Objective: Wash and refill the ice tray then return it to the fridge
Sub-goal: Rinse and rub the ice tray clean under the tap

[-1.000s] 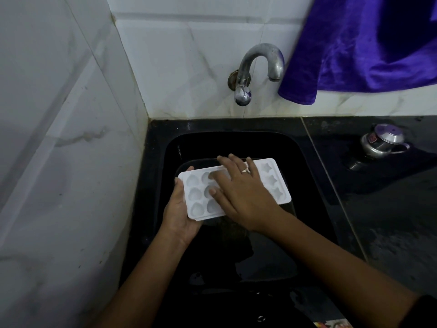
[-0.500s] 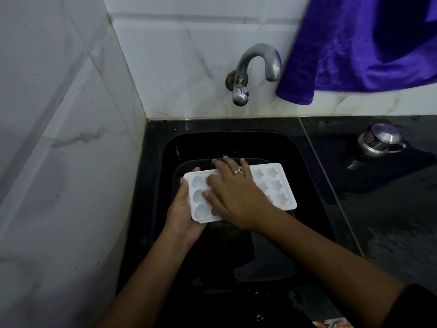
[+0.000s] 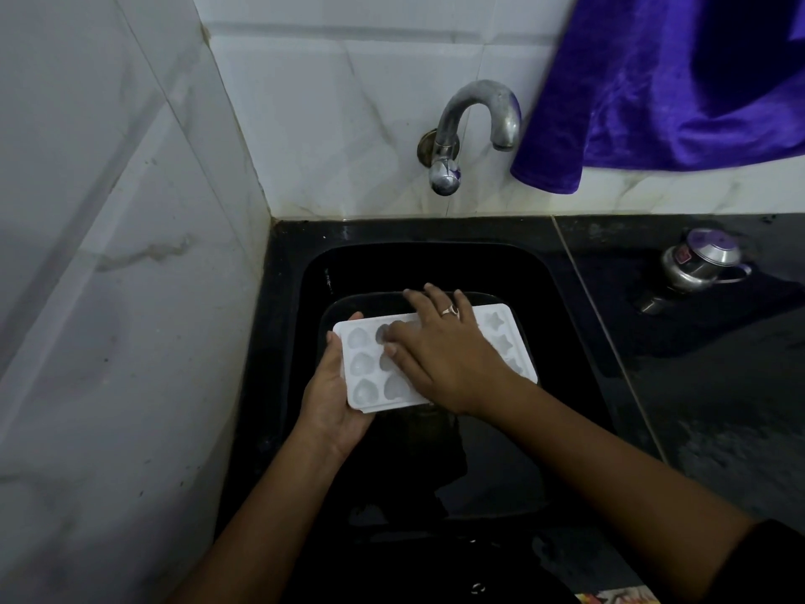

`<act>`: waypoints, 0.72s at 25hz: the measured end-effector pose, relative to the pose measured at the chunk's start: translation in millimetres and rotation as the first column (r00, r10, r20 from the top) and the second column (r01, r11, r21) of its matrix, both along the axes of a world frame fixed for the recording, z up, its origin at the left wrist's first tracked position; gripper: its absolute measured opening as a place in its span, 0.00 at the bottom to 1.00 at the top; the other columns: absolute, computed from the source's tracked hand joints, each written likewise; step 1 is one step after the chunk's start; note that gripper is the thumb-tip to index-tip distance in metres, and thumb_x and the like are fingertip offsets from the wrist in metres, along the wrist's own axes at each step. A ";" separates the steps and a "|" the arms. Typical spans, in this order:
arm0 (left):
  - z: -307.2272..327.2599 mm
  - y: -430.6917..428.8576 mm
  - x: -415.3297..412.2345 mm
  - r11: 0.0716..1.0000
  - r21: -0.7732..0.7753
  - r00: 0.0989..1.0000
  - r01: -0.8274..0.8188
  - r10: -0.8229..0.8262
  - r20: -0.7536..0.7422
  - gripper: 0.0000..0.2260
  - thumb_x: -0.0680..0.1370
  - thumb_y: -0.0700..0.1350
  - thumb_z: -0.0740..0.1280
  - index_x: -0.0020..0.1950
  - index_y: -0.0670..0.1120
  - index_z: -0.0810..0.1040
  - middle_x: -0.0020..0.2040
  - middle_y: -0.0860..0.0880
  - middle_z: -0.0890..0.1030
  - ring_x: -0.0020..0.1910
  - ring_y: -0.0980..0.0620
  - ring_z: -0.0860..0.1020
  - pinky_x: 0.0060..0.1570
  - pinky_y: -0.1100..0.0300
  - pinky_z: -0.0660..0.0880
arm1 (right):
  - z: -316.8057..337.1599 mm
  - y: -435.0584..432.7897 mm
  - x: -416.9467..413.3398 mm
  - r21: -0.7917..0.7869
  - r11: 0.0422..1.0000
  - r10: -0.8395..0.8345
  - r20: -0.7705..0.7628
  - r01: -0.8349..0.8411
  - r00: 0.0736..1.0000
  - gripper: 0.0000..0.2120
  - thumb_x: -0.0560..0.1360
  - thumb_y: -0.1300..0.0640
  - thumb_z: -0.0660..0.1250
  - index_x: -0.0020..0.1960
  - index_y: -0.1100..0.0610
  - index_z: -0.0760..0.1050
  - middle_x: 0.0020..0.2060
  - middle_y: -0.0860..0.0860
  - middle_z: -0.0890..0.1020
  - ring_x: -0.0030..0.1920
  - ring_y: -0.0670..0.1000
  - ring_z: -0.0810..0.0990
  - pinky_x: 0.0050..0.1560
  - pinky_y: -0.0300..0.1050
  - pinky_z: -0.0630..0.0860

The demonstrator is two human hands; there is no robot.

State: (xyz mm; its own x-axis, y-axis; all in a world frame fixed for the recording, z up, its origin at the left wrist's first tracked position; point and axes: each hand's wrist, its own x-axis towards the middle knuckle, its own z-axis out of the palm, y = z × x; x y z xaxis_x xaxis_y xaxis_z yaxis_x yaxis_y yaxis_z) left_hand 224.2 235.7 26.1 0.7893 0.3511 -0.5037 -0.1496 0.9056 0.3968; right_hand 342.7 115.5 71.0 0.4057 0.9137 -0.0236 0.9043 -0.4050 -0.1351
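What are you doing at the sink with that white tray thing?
A person is washing a white plastic ice tray with heart and star moulds over the black sink. The left hand grips the tray's left end, and the right hand lies flat on top, fingers straight. No water comes from the curved metal tap. A purple cloth hangs nearby, and a small steel pot sits on the right.

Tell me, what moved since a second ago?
The right hand slid a little left across the ice tray, then back, rubbing it with flat fingers. The left hand kept gripping the tray's left end over the sink.
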 end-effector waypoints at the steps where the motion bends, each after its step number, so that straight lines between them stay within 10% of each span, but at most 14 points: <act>1: -1.3 2.5 0.4 1.000 0.012 1.000 -0.007 0.007 0.002 0.23 0.86 0.61 0.53 0.76 0.52 0.74 0.68 0.39 0.81 0.55 0.41 0.86 0.50 0.42 0.84 | -0.9 -0.9 -0.5 -0.004 1.000 0.005 -0.004 -0.005 1.000 0.25 0.84 0.38 0.45 0.71 0.45 0.72 0.79 0.59 0.63 0.81 0.63 0.56 0.78 0.70 0.50; 18: 5.0 -0.4 0.1 1.000 0.010 1.000 0.005 -0.005 0.014 0.23 0.86 0.60 0.52 0.76 0.53 0.74 0.65 0.39 0.83 0.54 0.42 0.86 0.49 0.42 0.85 | -5.7 2.2 -7.0 0.000 1.000 0.016 -0.029 -0.016 0.999 0.26 0.84 0.38 0.44 0.71 0.47 0.71 0.80 0.59 0.63 0.81 0.62 0.56 0.79 0.69 0.48</act>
